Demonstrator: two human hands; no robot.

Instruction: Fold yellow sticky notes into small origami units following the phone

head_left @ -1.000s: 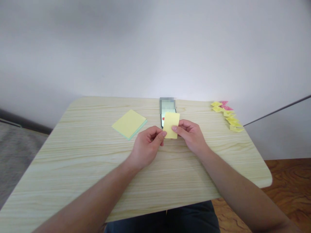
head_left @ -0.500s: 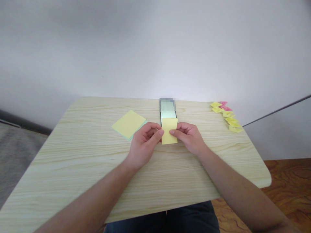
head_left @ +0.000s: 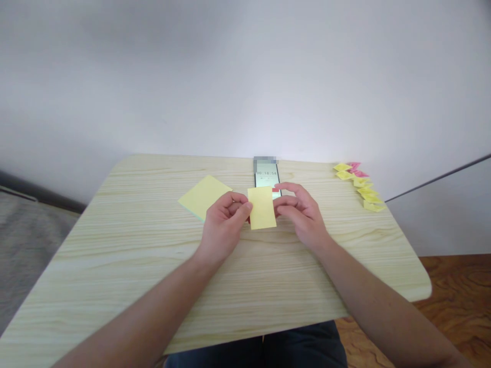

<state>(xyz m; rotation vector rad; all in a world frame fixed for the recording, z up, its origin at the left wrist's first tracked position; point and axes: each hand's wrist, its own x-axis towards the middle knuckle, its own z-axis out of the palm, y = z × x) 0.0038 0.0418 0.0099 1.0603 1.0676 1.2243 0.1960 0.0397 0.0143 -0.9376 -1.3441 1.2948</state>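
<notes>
My left hand (head_left: 226, 217) pinches the left edge of a small yellow rectangle of paper (head_left: 263, 209), thumb in front and fingers curled behind. The paper stands tilted above the table in front of the phone. At its right edge is my right hand (head_left: 305, 212), its thumb off the paper and its fingers apart. One of those fingertips comes close to the paper's edge; whether it touches I cannot tell. Beside my left hand lies a stack of square paper (head_left: 203, 197), yellow on top with a green edge showing below.
A phone (head_left: 267, 179) showing a timer lies near the wall, its lower part partly covered. Several folded yellow paper pieces (head_left: 368, 194) and pink folded paper (head_left: 356, 169) line the right side of the wood-grain table (head_left: 245, 286).
The yellow paper has shifted slightly left and turned, looking wider. My right thumb has come off its face and the right fingers have spread. More of the phone screen shows.
</notes>
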